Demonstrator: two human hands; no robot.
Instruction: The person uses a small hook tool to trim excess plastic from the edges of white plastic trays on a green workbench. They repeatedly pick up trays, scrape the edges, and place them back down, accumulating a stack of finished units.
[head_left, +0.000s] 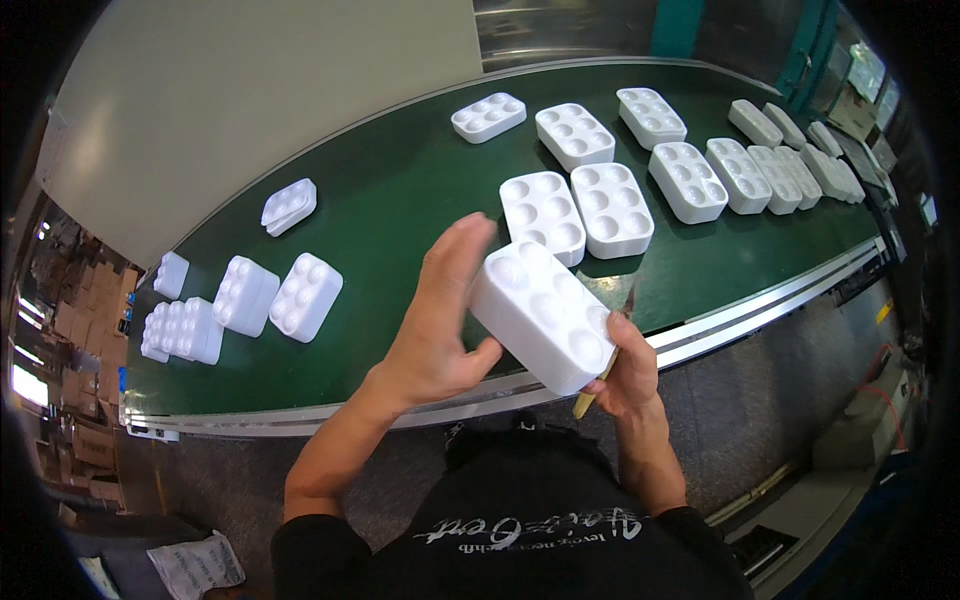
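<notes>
My right hand (630, 367) grips the lower right end of a thick white plastic block (544, 315), likely stacked trays, with six round hollows on its face. A knife-like tool with a yellowish handle (592, 394) is held in the same hand, its thin blade pointing up past the block. My left hand (450, 315) is beside the block's left end, fingers spread and blurred; whether it touches the block I cannot tell. Just beyond the block, two more white six-hollow pieces (541, 214) (613, 210) lie side by side on the green conveyor belt (390, 247).
Several similar white pieces (686, 182) stand in a row to the right on the belt, others (306, 298) to the left. A metal rail (480, 394) edges the belt on my side. A pale panel (285, 67) rises beyond it. Cardboard boxes (94, 322) stand far left.
</notes>
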